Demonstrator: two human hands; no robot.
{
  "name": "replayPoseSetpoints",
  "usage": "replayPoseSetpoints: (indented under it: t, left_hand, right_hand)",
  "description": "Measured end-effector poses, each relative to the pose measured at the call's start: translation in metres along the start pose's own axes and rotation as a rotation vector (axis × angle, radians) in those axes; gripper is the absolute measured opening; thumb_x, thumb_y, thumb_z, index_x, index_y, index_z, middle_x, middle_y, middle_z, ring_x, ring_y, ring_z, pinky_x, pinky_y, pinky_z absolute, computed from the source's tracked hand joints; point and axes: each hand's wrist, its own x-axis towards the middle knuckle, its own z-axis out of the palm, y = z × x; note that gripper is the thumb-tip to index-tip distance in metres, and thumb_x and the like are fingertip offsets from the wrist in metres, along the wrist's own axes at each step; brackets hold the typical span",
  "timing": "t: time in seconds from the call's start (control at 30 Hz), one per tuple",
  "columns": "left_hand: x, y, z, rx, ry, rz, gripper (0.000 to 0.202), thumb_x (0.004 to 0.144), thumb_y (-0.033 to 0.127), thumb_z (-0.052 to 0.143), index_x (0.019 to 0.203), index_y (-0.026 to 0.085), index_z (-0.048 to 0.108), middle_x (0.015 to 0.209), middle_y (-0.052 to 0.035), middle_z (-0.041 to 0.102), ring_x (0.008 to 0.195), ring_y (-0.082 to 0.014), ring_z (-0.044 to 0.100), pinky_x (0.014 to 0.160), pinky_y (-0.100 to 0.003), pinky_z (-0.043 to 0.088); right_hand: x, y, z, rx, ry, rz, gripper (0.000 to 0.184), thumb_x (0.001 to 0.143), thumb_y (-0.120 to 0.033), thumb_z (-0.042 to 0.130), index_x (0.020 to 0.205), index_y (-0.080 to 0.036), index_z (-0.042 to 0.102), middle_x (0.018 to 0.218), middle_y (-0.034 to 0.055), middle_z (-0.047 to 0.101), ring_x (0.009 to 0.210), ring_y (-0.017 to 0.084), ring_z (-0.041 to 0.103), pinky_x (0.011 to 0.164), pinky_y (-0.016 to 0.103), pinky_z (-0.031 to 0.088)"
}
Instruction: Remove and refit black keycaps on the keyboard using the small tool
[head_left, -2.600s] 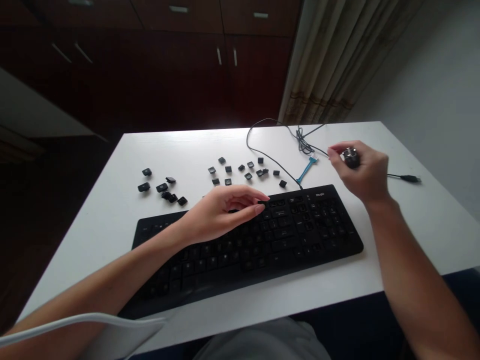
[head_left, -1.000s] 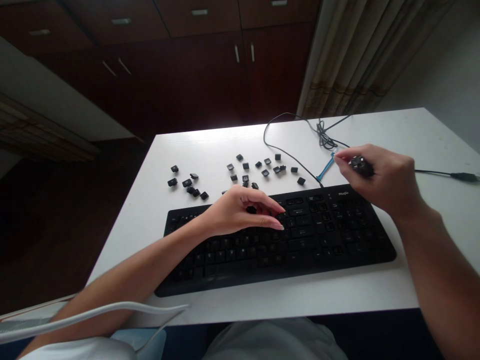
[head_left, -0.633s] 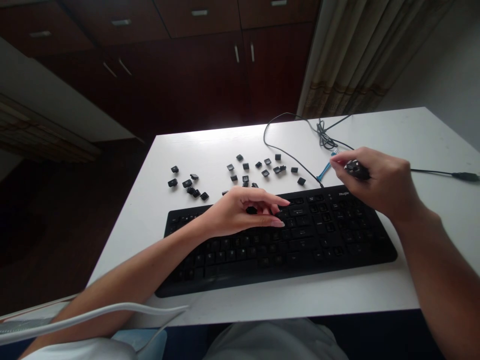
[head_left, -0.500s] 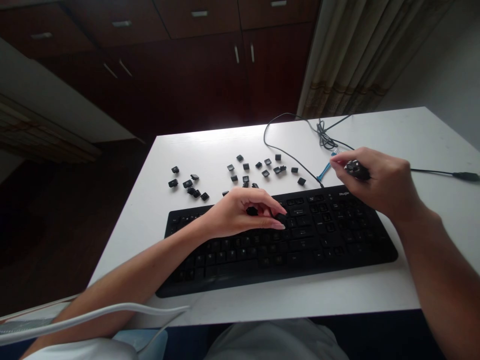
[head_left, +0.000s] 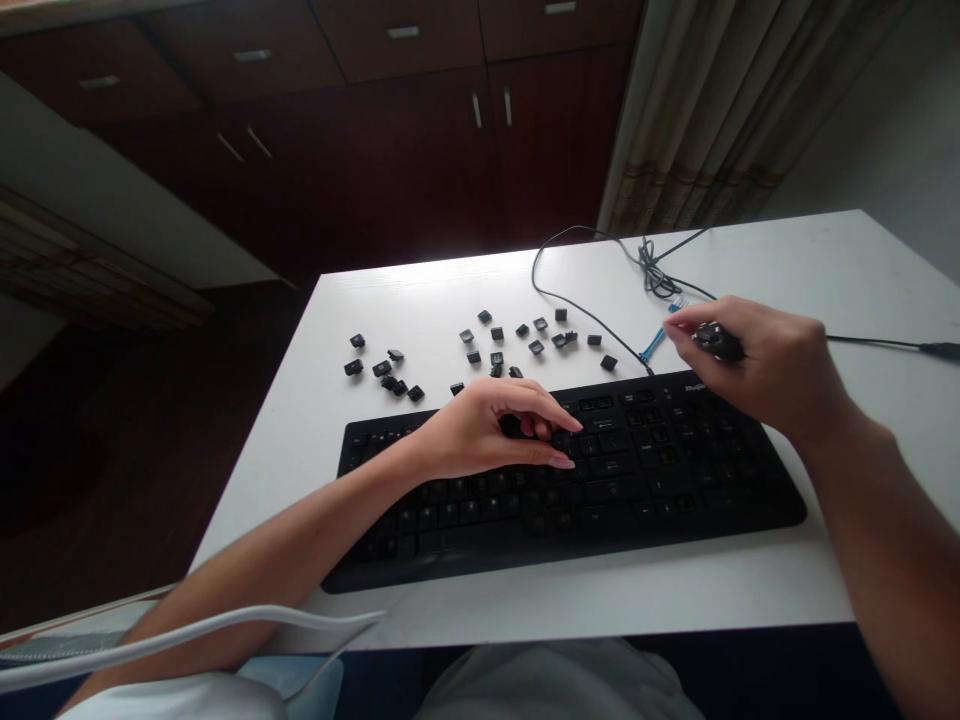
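Observation:
A black keyboard (head_left: 637, 480) lies across the white table (head_left: 787, 590). My left hand (head_left: 491, 432) rests over its upper middle rows, fingers curled, thumb and fingertips pinched at a keycap (head_left: 562, 440) still sitting in the keyboard. My right hand (head_left: 765, 365) hovers above the keyboard's far right corner, closed round a small dark shiny object (head_left: 718, 341) that I cannot name. Just left of that hand a small blue tool (head_left: 651, 347) lies on the table.
Two loose groups of black keycaps lie behind the keyboard, one on the left (head_left: 382, 370) and one in the middle (head_left: 525, 340). The keyboard's cable (head_left: 577, 305) loops to a bundle (head_left: 656, 275) and its plug (head_left: 941, 350). Dark cabinets and a curtain (head_left: 712, 110) stand behind.
The view has shifted so the table sits further right. My left fingers have curled from lying flat on the keys into a pinch on one key. My right hand has stayed closed on its object.

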Motion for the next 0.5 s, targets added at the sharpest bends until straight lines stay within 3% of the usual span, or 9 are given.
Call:
replayPoseSetpoints:
  t: [0.23,0.5]
  left_hand:
    - [-0.0008,-0.0009,0.0011,-0.049,0.032,-0.066,0.031,0.075,0.034,0.085,0.094,0.015,0.069,0.094,-0.0056,0.071,0.087,-0.0152,0.067,0.075,-0.026,0.057]
    - [-0.0014,-0.0016,0.0013,-0.054,0.051,-0.072,0.033,0.074,0.033,0.086,0.092,0.015,0.065,0.093,-0.0045,0.07,0.087,-0.0148,0.067,0.074,-0.026,0.056]
  right_hand:
    - [-0.0008,-0.0015,0.0009,-0.004,0.011,0.012,0.024,0.089,-0.024,0.068,0.111,-0.033,0.07,0.102,0.0005,0.078,0.086,0.027,0.074,0.071,0.043,0.059]
    - [-0.0013,-0.002,0.0012,-0.019,0.011,0.004,0.023,0.089,-0.023,0.068,0.11,-0.033,0.069,0.103,0.0003,0.078,0.087,0.027,0.074,0.071,0.042,0.059]
